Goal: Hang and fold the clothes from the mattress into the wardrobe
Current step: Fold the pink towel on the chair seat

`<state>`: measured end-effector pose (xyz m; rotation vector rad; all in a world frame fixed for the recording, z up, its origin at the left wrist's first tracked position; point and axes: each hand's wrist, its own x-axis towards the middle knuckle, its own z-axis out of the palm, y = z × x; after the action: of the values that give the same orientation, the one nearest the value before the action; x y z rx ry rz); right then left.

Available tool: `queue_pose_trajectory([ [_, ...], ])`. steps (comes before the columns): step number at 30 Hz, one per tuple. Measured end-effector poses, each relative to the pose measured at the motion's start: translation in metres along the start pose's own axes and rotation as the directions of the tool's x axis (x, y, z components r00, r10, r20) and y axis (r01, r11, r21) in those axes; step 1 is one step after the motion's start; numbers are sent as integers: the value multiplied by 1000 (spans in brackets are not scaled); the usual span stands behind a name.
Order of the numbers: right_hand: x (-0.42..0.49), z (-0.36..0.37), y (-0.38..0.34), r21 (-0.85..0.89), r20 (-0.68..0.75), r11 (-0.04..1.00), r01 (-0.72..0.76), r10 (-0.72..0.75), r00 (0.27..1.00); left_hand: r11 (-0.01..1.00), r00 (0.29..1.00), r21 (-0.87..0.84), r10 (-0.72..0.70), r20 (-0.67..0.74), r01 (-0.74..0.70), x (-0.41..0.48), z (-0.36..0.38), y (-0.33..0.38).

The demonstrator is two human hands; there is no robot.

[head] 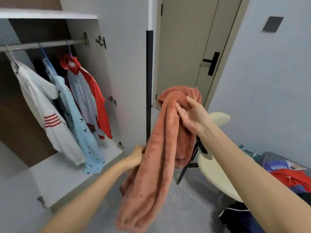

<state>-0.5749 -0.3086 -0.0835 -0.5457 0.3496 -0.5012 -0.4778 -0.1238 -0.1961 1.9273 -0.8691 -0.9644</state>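
The cloth (156, 157) is held bunched beside the wardrobe (90, 78), gripped on top by the right hand (190, 115), its edge pinched by the left hand (137, 155). Corners are best found first, then matched.

Beige door (185, 47) — black handle (212, 63) — beside a cream chair (217, 175).

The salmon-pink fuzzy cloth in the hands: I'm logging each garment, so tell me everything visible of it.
The salmon-pink fuzzy cloth looks like thick fleece or terry, bunched into long hanging folds. The right hand grips its gathered top; the left hand holds an edge lower down. It hangs in mid-air, its lower end loose.
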Motion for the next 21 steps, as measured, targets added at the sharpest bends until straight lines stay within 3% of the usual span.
queue_pose_trajectory([
  [3,4,-19,2,-385,-40,922,-29,15,999,982,957,-187,-56,-285,2,10,-21,-2],
  [4,3,-25,7,-586,-39,809,-58,43,998,981,938,-192,-64,-340,-3,11,-30,1],
  [6,-7,-32,17,-876,-14,476,-77,136,991,967,923,-250,-53,-381,-48,14,-43,16],
  [8,-21,-34,26,-980,24,194,-32,278,960,902,939,-430,-105,-328,-49,18,-50,35],
  [9,-27,-37,31,-990,41,138,-9,356,933,840,947,-542,-163,-275,-13,21,-53,44],
  [11,-35,-44,43,-988,107,145,48,433,895,716,952,-692,-266,-150,91,26,-54,58],
  [12,-36,-48,50,-981,161,162,104,395,905,688,955,-716,-275,-107,118,28,-54,63],
  [15,-32,-59,59,-979,193,85,186,77,978,650,981,-755,-185,-48,86,29,-51,86],
  [17,-27,-60,49,-983,171,57,177,-99,980,618,994,-785,-103,-45,29,26,-49,102],
  [19,-21,-57,30,-967,107,208,147,-194,975,620,996,-782,-9,-89,-65,22,-49,114],
  [21,-16,-49,9,-920,49,369,135,-232,971,757,980,-624,115,-162,-192,15,-52,116],
])
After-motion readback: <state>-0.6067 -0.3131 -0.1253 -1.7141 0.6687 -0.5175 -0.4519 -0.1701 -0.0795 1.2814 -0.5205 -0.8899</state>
